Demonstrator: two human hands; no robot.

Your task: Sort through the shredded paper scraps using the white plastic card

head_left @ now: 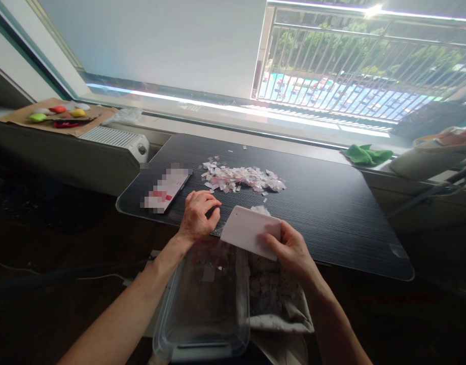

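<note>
My right hand [291, 248] grips a flat white plastic scraper [251, 233] with a small hole near one corner, thumb on its upper face. It is tilted over the table's front edge. Just behind it lies a small clump of pale scraps [260, 210]. My left hand [200, 214] is by the same edge, fingers curled and thumb close to the fingertips in a loose pinch; anything between them is too small to make out. Beyond both hands a heap of small white and pinkish scraps [240, 178] lies on the dark table [324, 213]. Below stands a clear plastic bin [202, 324] with a few scraps inside.
A phone-like flat object [168, 190], partly pixelated, lies on the table's left. Beside the clear bin, a pale cloth-lined container [278, 324] holds more scraps. A green cloth [367, 155] rests on the sill, and a radiator [118, 139] stands left of the table.
</note>
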